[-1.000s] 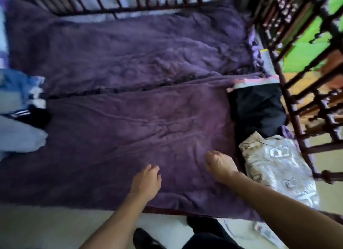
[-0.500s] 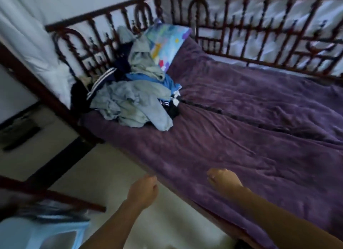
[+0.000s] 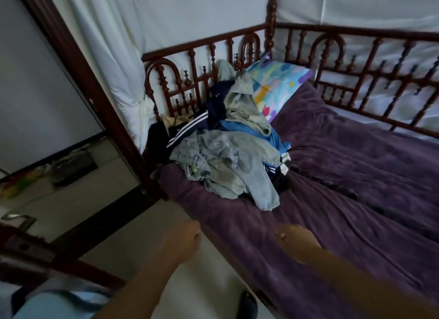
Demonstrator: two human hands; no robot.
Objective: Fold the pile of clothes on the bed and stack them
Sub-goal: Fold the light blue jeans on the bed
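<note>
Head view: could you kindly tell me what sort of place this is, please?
Probably a home bedroom: a purple-covered bed with a carved wooden rail, a pillow in its corner, and clothes heaped beside that pillow.

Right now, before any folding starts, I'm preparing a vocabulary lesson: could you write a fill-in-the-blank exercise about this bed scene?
1. The pile of clothes lies on a ___ blanket.
2. Behind the pile, a colourful ___ lies near the wooden rail.
3. A dark garment in the pile bears white ___.
4. The left hand and the right hand both hold ___.
Missing words: purple; pillow; stripes; nothing.
</note>
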